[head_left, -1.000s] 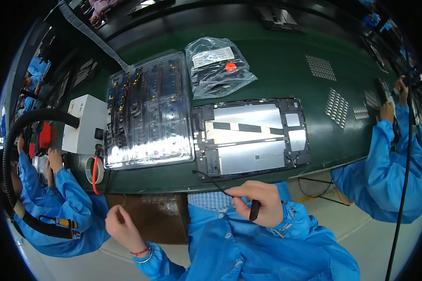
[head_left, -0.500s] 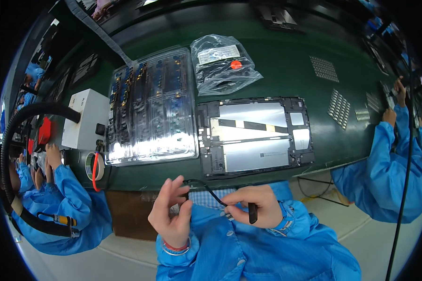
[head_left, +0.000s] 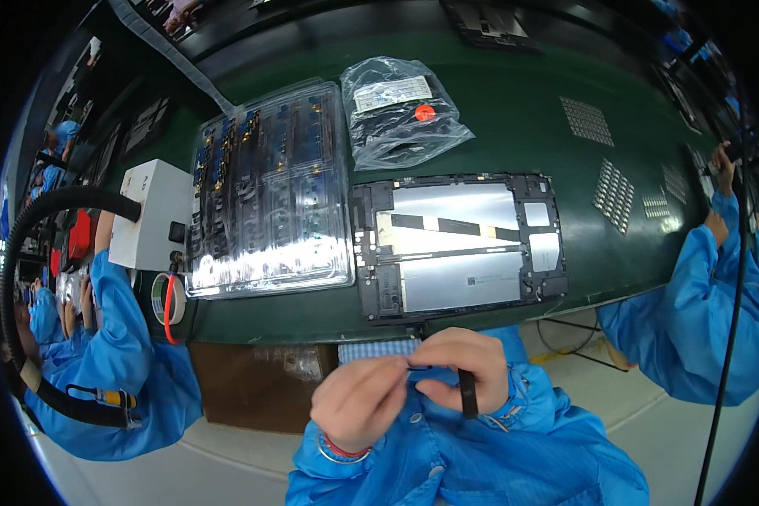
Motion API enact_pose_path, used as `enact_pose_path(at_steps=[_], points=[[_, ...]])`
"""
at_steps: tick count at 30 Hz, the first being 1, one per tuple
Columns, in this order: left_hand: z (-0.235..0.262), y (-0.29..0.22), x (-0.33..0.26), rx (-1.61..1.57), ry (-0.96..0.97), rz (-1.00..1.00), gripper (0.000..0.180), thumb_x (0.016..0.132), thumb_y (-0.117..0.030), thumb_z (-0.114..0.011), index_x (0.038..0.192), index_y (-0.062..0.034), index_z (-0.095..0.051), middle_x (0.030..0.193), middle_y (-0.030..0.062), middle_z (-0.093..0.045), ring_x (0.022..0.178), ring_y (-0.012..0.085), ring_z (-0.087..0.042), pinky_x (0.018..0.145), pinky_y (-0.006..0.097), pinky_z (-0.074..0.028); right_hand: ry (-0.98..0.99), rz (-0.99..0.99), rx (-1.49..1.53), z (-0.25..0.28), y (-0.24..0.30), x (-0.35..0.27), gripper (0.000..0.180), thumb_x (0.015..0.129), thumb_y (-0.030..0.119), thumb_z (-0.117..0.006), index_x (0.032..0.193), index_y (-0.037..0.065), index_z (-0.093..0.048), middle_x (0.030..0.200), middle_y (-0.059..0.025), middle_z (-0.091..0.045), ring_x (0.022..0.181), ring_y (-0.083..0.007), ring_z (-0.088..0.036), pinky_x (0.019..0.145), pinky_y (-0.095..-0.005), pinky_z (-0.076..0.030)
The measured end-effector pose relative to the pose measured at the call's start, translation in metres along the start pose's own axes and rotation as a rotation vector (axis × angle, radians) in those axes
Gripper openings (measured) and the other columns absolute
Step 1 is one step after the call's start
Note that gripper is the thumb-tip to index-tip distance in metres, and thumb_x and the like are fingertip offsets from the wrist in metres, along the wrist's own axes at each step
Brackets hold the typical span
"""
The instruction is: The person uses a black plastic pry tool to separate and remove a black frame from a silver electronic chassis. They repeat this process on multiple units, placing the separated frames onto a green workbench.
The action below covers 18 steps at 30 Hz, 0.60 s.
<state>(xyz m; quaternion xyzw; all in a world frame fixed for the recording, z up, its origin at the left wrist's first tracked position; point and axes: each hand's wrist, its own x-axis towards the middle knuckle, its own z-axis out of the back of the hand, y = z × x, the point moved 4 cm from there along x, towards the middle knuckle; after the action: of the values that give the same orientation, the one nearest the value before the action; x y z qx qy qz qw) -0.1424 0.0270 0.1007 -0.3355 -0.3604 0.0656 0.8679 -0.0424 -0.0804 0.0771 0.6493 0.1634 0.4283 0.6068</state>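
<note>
My left hand (head_left: 358, 403) is closed, its fingertips pinched together close to my right hand (head_left: 468, 367). Between them shows a short piece of a thin black flex cable (head_left: 468, 394), whose wide flat end hangs down out of my right hand. The right fingers are curled round the cable; its middle is mostly hidden by both hands. Both hands are in front of the bench edge, below an opened tablet (head_left: 460, 282) lying flat with its silver battery cells and black frame showing. Neither hand touches the tablet.
A clear tray of circuit boards (head_left: 270, 194) lies left of the tablet, with a clear plastic bag (head_left: 405, 139) behind. Farther left stand a white box (head_left: 150, 215) with a black hose and a tape roll (head_left: 160, 297). Sheets of small parts (head_left: 616, 196) lie right. Co-workers sit on both sides.
My left hand has moved right and closed its fingers by my right hand; before, its fingers were spread. The cable stretch between the hands has shortened, and its hanging end has shifted slightly right.
</note>
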Motion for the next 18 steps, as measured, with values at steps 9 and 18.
enact_pose_path(at_steps=[9,18], points=[[-0.02,0.001,-0.009,-0.112,-0.103,0.036,0.022,0.062,0.005,-0.068,0.083,0.0006,-0.063,0.084,0.0137,-0.066,0.067,0.0219,-0.065,0.057,0.026,-0.052,-0.166,0.218,-0.183,0.007,0.002,-0.008,0.025,0.061,0.004,-0.073,0.085,0.005,-0.067,0.079,-0.008,-0.064,0.06,-0.0196,-0.061,0.05,-0.0267,-0.045],[-0.015,-0.004,0.001,0.016,-0.138,-0.061,0.02,0.061,0.008,-0.063,0.08,0.0021,-0.06,0.08,0.0169,-0.065,0.066,0.0233,-0.064,0.058,0.027,-0.051,-0.211,0.369,-0.4,0.003,0.009,-0.012,0.03,0.057,0.004,-0.073,0.087,0.006,-0.068,0.081,-0.005,-0.065,0.052,-0.0154,-0.056,0.041,-0.0238,-0.037]])
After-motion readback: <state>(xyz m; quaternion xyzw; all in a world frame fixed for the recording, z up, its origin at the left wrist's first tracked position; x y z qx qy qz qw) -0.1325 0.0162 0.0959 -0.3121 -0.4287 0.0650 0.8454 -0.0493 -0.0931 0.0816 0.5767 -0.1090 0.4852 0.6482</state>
